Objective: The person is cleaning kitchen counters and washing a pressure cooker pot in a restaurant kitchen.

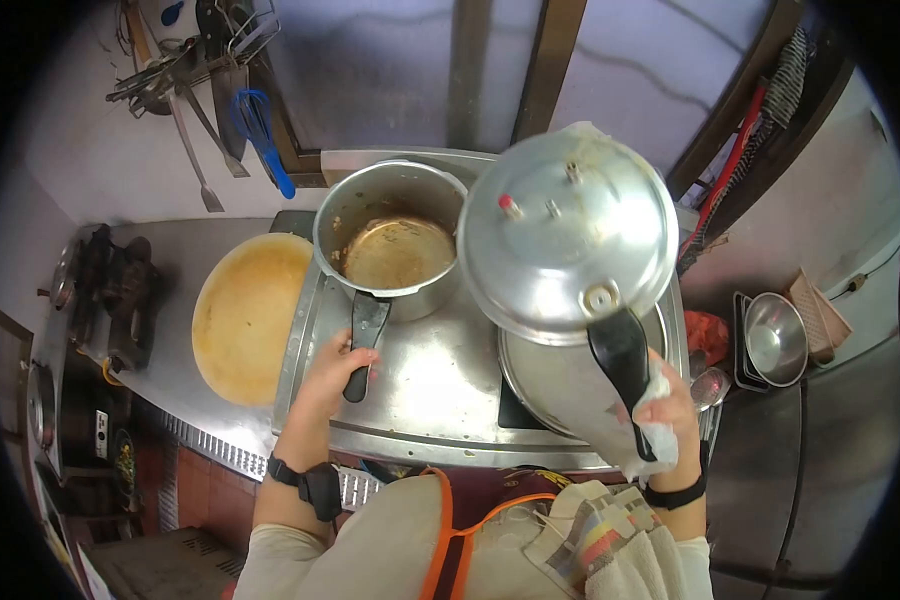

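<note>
My left hand (pixel 332 372) grips the black handle of an open pressure cooker pot (pixel 420 300), which stands toward the back of the steel stove top. Brownish residue shows on the pot's bottom and inner wall. With a crumpled white cloth or paper (pixel 658 385) between palm and handle, my right hand (pixel 672 415) is closed on the black handle of the pressure cooker lid (pixel 560 255). The lid is raised, outer face up, with a red-tipped valve, to the right of the pot. Under it, a wide round pan or its cover (pixel 530 375) is partly hidden.
A round yellowish board (pixel 250 320) lies on the counter at left. Utensils, including a blue whisk (pixel 265 140), hang on the wall above. Steel bowls (pixel 776 340) and a red plastic bag (pixel 706 335) sit at right. A checkered towel (pixel 595 535) hangs over my front.
</note>
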